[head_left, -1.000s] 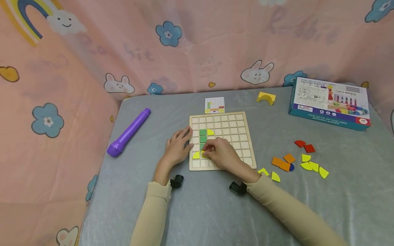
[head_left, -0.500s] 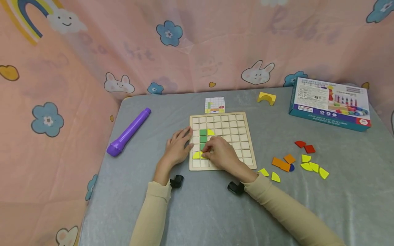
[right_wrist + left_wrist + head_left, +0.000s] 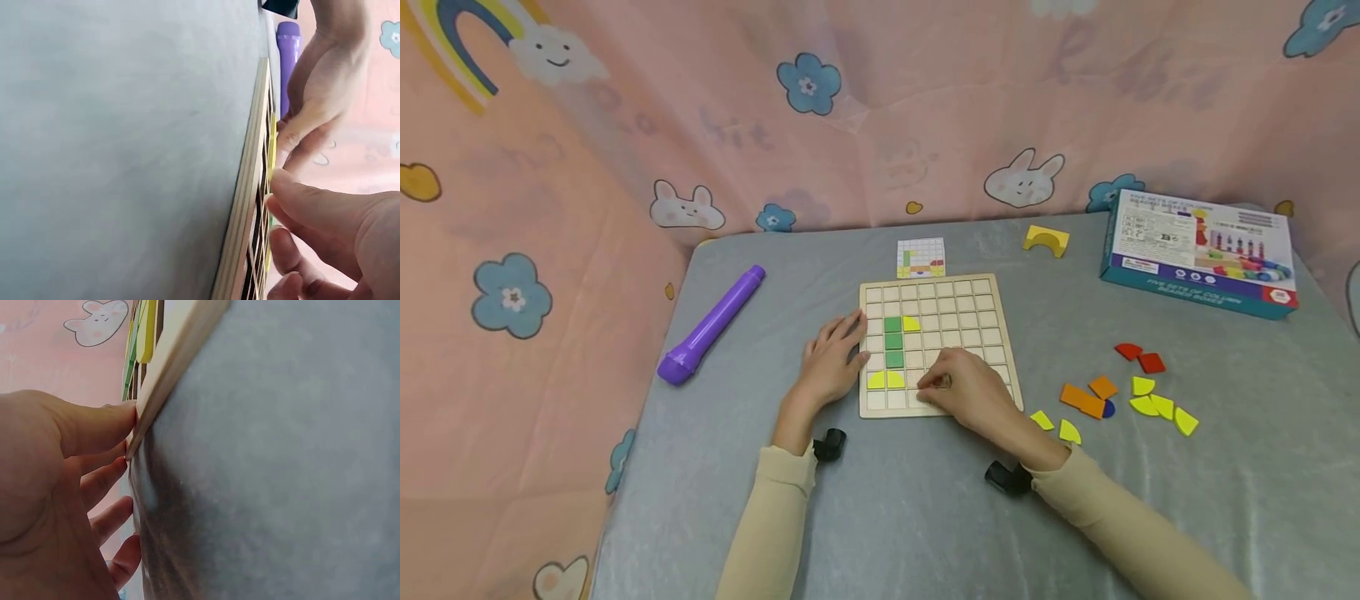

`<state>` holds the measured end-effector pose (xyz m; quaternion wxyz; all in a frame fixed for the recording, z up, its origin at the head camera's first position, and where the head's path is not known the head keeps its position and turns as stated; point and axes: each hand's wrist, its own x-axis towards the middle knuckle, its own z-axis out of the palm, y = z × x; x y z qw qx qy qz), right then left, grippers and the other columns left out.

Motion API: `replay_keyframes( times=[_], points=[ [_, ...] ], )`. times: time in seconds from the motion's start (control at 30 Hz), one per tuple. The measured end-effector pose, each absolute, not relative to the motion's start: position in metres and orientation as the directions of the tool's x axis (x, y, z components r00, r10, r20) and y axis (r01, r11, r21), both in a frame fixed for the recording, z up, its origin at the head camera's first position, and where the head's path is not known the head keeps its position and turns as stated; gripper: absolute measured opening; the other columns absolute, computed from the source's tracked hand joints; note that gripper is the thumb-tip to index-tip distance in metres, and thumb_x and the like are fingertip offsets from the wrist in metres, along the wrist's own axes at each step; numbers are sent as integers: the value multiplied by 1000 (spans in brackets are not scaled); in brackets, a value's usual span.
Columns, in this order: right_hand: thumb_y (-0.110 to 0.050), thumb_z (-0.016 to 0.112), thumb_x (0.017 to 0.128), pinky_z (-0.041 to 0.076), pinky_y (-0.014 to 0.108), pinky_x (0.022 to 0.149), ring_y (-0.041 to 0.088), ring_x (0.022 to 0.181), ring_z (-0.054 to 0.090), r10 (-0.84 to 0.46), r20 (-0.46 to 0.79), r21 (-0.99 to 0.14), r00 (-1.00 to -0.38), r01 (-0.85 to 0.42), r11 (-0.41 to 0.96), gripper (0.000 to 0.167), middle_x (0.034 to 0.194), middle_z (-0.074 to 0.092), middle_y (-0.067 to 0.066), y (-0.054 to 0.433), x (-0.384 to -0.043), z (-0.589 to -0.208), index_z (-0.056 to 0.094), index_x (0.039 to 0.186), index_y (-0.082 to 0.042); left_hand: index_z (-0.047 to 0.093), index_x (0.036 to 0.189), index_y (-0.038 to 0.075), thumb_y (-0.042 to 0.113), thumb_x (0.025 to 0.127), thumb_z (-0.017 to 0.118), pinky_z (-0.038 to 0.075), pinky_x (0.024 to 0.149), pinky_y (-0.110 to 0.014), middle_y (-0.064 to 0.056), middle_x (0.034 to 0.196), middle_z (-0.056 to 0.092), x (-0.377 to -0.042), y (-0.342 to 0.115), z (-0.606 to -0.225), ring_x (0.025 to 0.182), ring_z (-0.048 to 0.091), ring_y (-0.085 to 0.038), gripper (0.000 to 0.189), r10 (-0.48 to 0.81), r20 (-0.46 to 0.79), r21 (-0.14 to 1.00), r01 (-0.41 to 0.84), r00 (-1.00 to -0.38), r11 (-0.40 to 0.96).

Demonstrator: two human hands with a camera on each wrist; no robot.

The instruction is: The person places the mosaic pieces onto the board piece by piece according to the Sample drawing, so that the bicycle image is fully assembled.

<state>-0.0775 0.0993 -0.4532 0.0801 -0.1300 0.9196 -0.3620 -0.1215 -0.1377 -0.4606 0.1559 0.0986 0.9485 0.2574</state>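
A wooden grid board (image 3: 958, 337) lies on the table. Green squares (image 3: 892, 342) stand in one column, with a yellow quarter-round tile (image 3: 911, 323) beside the top one. Lower left, two more yellow tiles (image 3: 886, 380) sit side by side in their cells. My left hand (image 3: 829, 367) rests at the board's left edge; its thumb (image 3: 103, 428) touches the rim in the left wrist view, fingers spread loosely. Over the lower middle cells hovers my right hand (image 3: 970, 387), fingers loosely bent and nothing visible between thumb and fingertips. Its palm side is partly hidden.
Right of the board lie loose yellow tiles (image 3: 1163, 406), orange tiles (image 3: 1082, 400), red tiles (image 3: 1152, 362) and a blue piece (image 3: 1108, 408). Behind it are a pattern card (image 3: 921, 257) and a yellow arch block (image 3: 1047, 239). A box (image 3: 1198, 254) and purple toy microphone (image 3: 711, 325) flank it.
My right hand has let go of the yellow tile below the green column and moved right and slightly toward me. That tile now lies uncovered in its cell. My left hand stays put.
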Motion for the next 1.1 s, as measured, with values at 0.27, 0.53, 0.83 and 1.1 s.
replay_keyframes(
  times=[0.27,0.53,0.83,1.1],
  points=[
    [-16,91,85,42,30,72,16,81,52,-290,-65,-654,-955,-179,735,16,91,66,0,149,-49,-449,80,96,-13,26,170,21,28,112,54,20,124,-62,5,180,16,-121,-138,-459,167,12,-27,64,267,-249,519,104,-931,848],
    [-14,91,84,50,44,82,26,94,60,-181,-80,-586,-980,-101,804,26,109,72,9,207,-21,-446,79,106,-10,25,170,21,27,113,52,20,124,-61,5,180,15,-123,-140,-459,167,12,-27,63,271,-246,525,107,-931,844],
    [-14,93,81,51,43,82,23,92,61,-156,-20,-579,-988,-116,807,34,104,73,6,229,-7,-455,80,112,-9,26,170,20,28,113,54,19,124,-63,4,180,16,-121,-140,-457,167,12,-28,64,273,-244,529,108,-931,842],
    [-12,91,83,51,56,90,33,102,62,-141,-43,-578,-989,-90,811,29,110,71,13,223,-7,-456,81,110,-7,26,170,21,28,113,54,20,124,-62,5,180,15,-122,-139,-461,167,12,-28,64,278,-244,533,111,-929,839]
  ],
)
